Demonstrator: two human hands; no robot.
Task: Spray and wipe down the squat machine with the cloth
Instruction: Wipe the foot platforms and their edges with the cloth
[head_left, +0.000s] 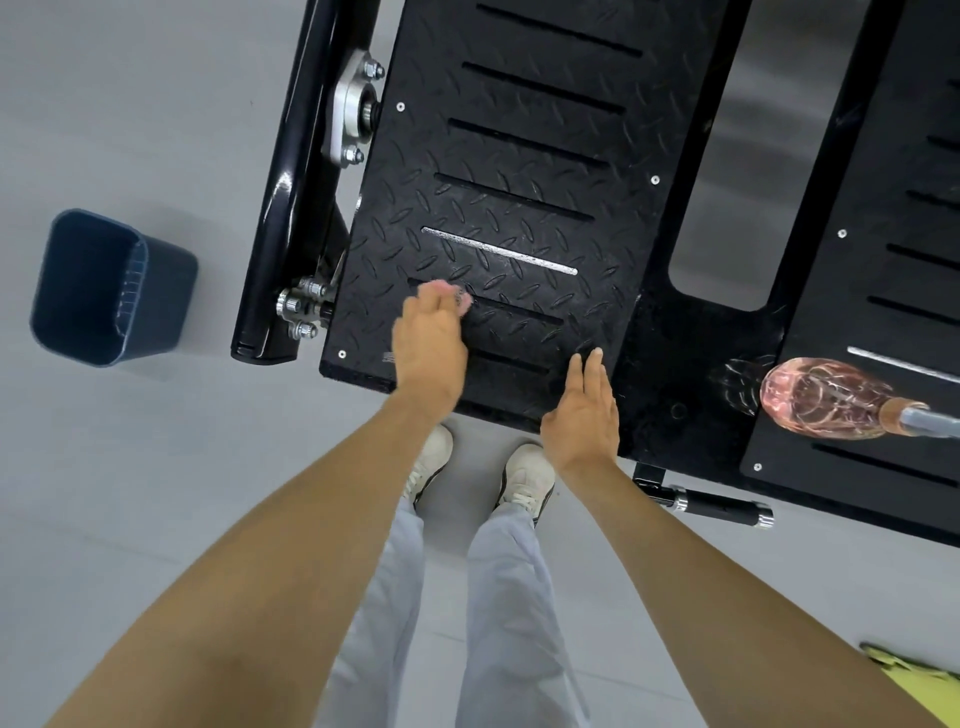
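Two hands reach over the squat machine (660, 364) from its near edge. The left hand (428, 345) has its fingers curled round a small pink cloth (457, 297), blurred, which it holds against the black tread of the left footplate (519, 171), just below a worn silver grip strip (498, 250). The right hand (584, 410) is released, fingers straight and together, lying flat over the same plate near its near right corner; whether it touches cannot be told. A pink see-through spray bottle (821, 397) rests on the right footplate (883, 234), well apart from both hands. Two white shoes (524, 478) stand on the grey floor (156, 493) right at the plate's edge. A dark blue bin (104, 288) sits on the floor left of the machine's black frame tube (296, 171).
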